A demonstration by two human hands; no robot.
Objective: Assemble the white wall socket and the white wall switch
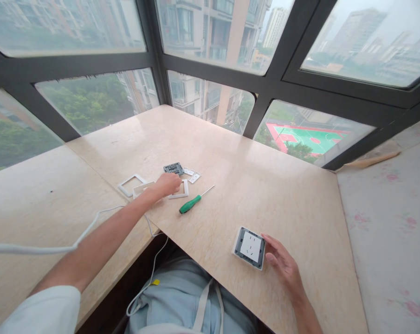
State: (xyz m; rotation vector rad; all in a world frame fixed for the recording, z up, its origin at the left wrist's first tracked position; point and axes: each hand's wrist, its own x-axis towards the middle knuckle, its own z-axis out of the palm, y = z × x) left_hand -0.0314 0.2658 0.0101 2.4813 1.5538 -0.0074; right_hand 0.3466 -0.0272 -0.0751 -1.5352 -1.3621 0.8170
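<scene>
My left hand (168, 184) reaches over the small parts at the back, fingers curled together; what they hold, if anything, is hidden. Just beyond it lies a dark grey socket module (173, 169), with two small white cover pieces (195, 177) to its right. A white square frame (186, 189) is partly under my left hand. Nearer to me, a wall socket (250, 248) with a white five-slot face and grey surround sits on a white box. Beside its right edge is my right hand (282, 262), fingers extended and thumb apart, fingertips at or touching the edge.
A green-handled screwdriver (190, 204) lies between the hands. Another white frame (129, 184) and a white piece (142, 188) lie left. A white cable (80, 239) passes by my left arm. Windows (210, 97) bound the countertop (300, 204) behind; a flowered wall (387, 232) stands right.
</scene>
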